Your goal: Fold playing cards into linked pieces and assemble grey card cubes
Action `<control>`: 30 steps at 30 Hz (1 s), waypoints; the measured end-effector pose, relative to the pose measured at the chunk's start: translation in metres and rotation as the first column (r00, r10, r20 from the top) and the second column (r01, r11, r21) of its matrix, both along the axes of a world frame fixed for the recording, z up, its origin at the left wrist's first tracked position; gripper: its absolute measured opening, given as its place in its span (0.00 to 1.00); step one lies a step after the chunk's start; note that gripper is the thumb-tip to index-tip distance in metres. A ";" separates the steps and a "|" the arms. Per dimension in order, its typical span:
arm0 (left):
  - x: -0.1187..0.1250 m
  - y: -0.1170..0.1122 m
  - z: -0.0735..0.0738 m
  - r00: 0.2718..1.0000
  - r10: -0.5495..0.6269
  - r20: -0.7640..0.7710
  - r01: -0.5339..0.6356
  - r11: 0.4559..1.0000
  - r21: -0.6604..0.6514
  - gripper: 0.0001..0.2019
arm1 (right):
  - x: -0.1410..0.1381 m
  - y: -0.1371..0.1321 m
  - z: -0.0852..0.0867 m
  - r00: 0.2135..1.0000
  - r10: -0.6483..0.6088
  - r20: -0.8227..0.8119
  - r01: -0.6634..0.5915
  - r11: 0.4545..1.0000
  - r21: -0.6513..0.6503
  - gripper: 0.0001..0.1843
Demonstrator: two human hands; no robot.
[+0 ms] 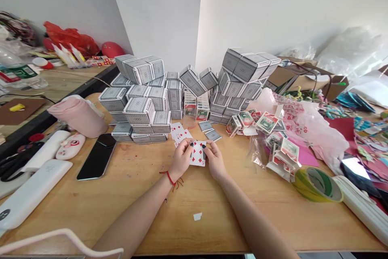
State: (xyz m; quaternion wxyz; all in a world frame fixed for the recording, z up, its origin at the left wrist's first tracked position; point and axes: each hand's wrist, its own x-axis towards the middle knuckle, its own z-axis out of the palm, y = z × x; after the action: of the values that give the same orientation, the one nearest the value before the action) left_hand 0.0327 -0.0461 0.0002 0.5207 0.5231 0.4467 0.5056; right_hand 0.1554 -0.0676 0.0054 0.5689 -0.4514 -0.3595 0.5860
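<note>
Both hands meet over the wooden table (pixel 127 194), holding a small stack of playing cards (pixel 198 154) face up, a red diamonds card on top. My left hand (pixel 181 158) grips the stack's left edge, fingers curled; a red string is tied round that wrist. My right hand (pixel 214 158) grips the right edge. More loose cards (pixel 178 131) lie face up just beyond the hands, and two face-down cards (pixel 210 130) lie to the right of them.
Piles of grey-patterned card boxes (pixel 142 105) stand along the back. Opened red card boxes (pixel 266 123) and plastic bags lie right, with a yellow tape roll (pixel 317 184). A black phone (pixel 97 156), a pink cloth (pixel 77 115) and white cases sit left. A paper scrap (pixel 197 216) lies near.
</note>
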 end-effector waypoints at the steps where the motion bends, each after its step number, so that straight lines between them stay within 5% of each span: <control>1: 0.000 0.000 0.001 1.000 0.000 -0.003 0.000 1.000 0.007 0.07 | 0.000 0.000 -0.001 1.000 0.001 -0.011 -0.001 1.000 -0.002 0.12; 12: 0.002 -0.004 0.006 0.989 0.101 -0.108 -0.093 0.993 0.076 0.05 | 0.002 0.002 -0.008 0.999 0.011 -0.049 -0.013 0.999 -0.035 0.07; 22: 0.004 -0.002 0.001 0.989 0.052 -0.139 -0.060 0.997 -0.057 0.07 | 0.005 0.002 -0.001 0.990 -0.087 0.110 0.087 0.996 -0.002 0.07; 30: 0.002 0.005 -0.002 0.984 0.020 -0.177 -0.027 0.999 -0.034 0.10 | 0.011 0.003 -0.008 0.987 -0.016 0.160 -0.006 0.991 0.137 0.03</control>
State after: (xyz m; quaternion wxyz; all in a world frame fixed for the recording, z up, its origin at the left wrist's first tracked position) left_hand 0.0350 -0.0411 -0.0016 0.4825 0.5510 0.5064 0.4551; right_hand 0.1665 -0.0642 -0.0029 0.5691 -0.4580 -0.4423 0.5203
